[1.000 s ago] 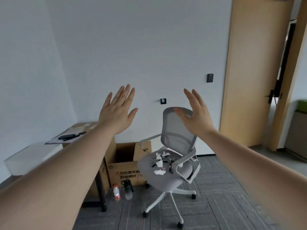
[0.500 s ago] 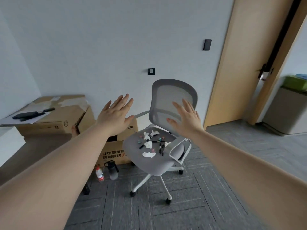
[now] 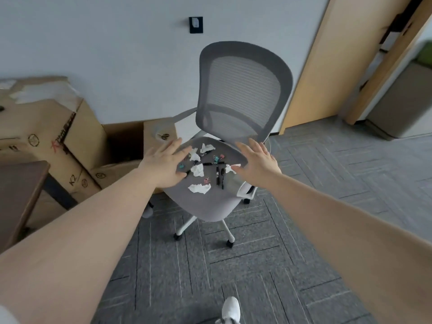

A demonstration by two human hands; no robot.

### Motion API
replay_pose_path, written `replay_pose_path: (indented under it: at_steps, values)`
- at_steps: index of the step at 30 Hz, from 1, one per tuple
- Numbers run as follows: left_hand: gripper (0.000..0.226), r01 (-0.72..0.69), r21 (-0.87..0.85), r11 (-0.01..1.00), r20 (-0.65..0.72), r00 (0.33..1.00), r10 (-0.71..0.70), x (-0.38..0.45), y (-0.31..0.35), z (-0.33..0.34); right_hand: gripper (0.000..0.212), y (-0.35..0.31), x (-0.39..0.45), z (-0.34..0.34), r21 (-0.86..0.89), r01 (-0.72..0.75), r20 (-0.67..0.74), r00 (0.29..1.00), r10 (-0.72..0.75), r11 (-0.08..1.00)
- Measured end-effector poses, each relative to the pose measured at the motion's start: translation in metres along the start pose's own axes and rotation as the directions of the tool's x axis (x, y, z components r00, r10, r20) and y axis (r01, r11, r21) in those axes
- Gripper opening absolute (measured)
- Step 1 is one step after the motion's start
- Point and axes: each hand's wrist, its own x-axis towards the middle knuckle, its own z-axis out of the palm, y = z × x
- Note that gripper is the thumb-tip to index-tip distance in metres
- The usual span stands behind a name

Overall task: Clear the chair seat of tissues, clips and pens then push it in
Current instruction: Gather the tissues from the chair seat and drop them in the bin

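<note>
shoe cut off, clips tiny

Looks like an office room mid-setup: grey carpet tiles in a herringbone pattern, a grey mesh swivel chair on casters, plain white wall with a small black wall switch, stacked cardboard boxes at left, wooden door at right.
</note>
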Motion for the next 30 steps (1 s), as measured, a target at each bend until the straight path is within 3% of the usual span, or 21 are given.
replay_pose_path:
  at_steps: [11,19,23,30]
  values:
    - [0.076,0.025,-0.041,0.999,0.231,0.973,-0.015,0.147,-0.013,0.079,0.067,0.037,0.158,0.097,0.015,-0.036,0.190,0.981,0.033,0.999]
    - [0.080,0.005,-0.105,0.995,0.451,0.891,0.043,0.229,-0.021,0.157,0.057,0.064,0.235,0.158,-0.094,-0.067,0.337,0.937,0.095,0.993]
    - [0.079,-0.016,-0.148,0.989,0.479,0.874,0.086,0.275,-0.025,0.192,0.049,0.079,0.270,0.187,-0.159,-0.120,0.361,0.917,0.170,0.980]
    - [0.070,-0.039,-0.204,0.978,0.533,0.834,0.144,0.308,-0.030,0.253,0.065,0.102,0.309,0.244,-0.202,-0.214,0.467,0.837,0.286,0.956]
